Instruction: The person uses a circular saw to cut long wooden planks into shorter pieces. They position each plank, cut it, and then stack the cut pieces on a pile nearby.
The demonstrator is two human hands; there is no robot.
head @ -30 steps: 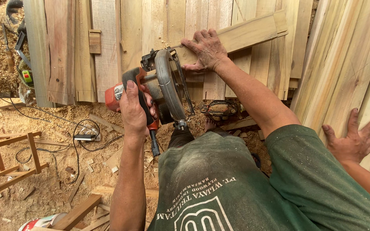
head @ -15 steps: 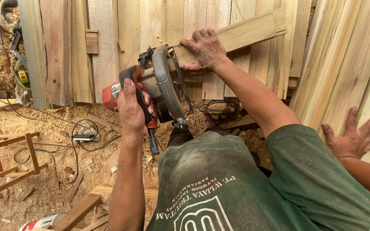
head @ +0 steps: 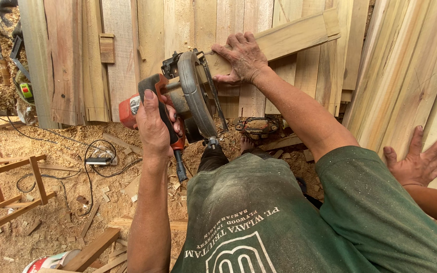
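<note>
1 circular saw (head: pixel 188 98) gripped tight in the left hand (head: pixel 154 124), blade mostly hidden behind its guard, 1 pale plank (head: pixel 284 38) pinned flat under the right hand (head: pixel 242 56), fingers spread, 1 extra hand (head: pixel 418 162) splayed open at far right, arm cut off, 1 wooden frame (head: pixel 6 194) half out of shot, sawdust everywhere

1. The ground (head: pixel 51 212) is bare earth under a thick layer of sawdust, heaped higher at the far left.
2. Black cables (head: pixel 84 169) loop across it around a small dark box.
3. Wood offcuts (head: pixel 94 247) lie scattered near the bottom edge.
4. A red wooden frame (head: pixel 11 194) stands at the left.
5. A red and white can (head: pixel 46 263), possibly a paint tin, sits at the bottom
</note>
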